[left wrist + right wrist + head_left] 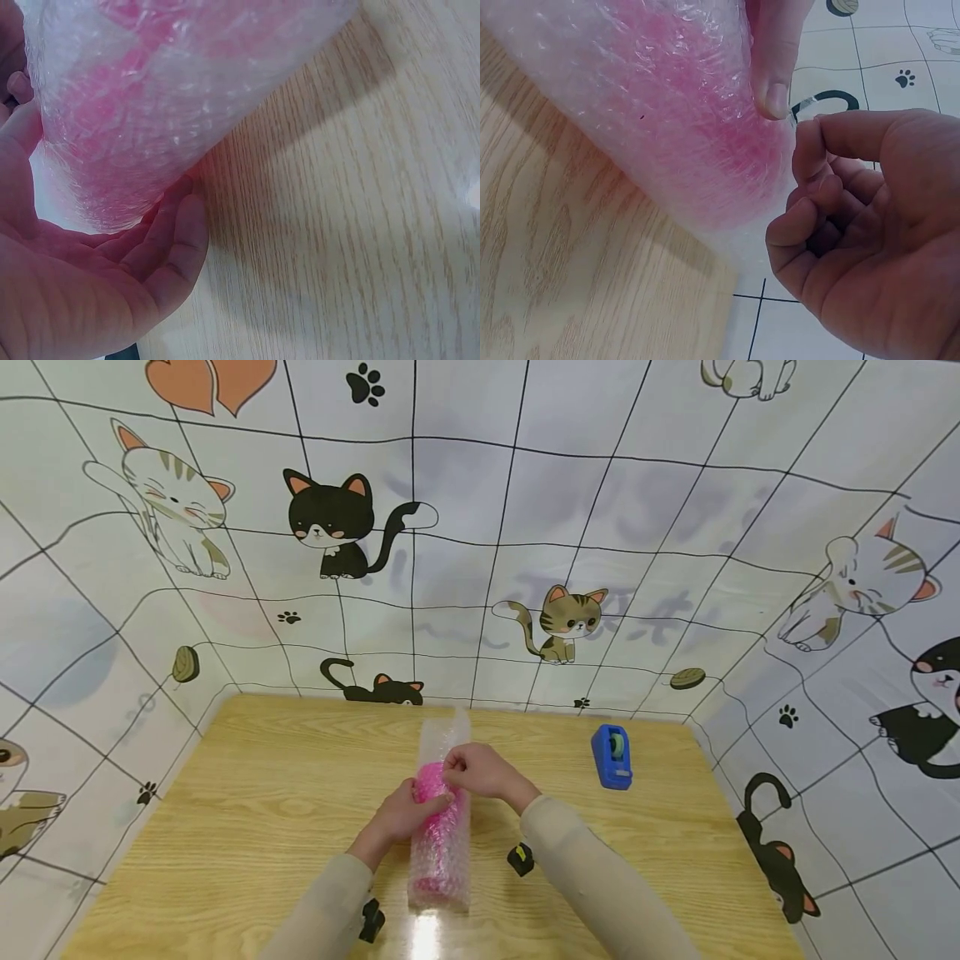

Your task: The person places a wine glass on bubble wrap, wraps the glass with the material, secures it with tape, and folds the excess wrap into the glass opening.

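A pink cylinder-like item wrapped in clear bubble wrap [441, 852] lies lengthwise on the wooden table. My left hand [401, 814] grips it from the left side, the thumb across the top and the fingers curled beneath, as the left wrist view shows. At the far part of the bundle, my right hand [483, 770] pinches a small strip of clear tape [804, 105] between thumb and forefinger. In the right wrist view that strip sits close to the left thumb [775, 97], at the edge of the wrap. What the pink item is inside the wrap cannot be told.
A blue tape dispenser [612, 758] with a roll in it stands at the table's back right. Small black objects are at each wrist, one near the right forearm [521, 858] and one near the left [371, 920]. A cat-print cloth [450, 560] hangs behind and beside the table.
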`<state>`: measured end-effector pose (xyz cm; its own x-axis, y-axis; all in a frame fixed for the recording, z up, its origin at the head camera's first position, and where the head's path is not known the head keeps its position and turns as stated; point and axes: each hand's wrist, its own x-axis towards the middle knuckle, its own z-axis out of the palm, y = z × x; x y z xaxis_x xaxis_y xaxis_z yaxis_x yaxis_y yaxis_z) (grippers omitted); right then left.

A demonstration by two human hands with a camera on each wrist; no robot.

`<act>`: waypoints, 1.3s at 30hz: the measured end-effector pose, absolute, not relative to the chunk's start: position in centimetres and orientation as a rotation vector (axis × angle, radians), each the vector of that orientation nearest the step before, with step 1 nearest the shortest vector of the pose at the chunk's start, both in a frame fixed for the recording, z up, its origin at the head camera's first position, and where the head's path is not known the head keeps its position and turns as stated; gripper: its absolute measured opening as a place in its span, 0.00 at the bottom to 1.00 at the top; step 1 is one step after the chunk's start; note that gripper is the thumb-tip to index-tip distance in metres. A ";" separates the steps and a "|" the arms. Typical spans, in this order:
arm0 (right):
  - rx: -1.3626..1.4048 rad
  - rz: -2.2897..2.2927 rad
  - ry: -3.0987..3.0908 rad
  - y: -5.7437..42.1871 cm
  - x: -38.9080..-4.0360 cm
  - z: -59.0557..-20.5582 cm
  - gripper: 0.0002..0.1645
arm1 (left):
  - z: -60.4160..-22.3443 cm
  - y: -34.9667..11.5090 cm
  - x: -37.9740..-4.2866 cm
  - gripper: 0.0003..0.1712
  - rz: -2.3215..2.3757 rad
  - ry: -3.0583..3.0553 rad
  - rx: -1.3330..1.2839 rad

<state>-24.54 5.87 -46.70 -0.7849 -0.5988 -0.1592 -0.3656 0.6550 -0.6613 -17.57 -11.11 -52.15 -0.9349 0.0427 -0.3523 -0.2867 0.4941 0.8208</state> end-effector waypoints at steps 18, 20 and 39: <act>-0.663 -0.557 2.721 3.7 -23.8 -46.0 0.09 | -52.2 -11.2 -17.5 0.58 1.414 2.420 -0.210; -0.637 -0.500 2.746 3.4 -23.5 -45.8 0.10 | -52.2 -11.1 -17.5 0.60 1.417 2.412 -0.222; -0.546 -0.430 2.759 3.6 -23.8 -46.3 0.13 | -52.4 -11.0 -17.5 0.59 1.405 2.417 -0.231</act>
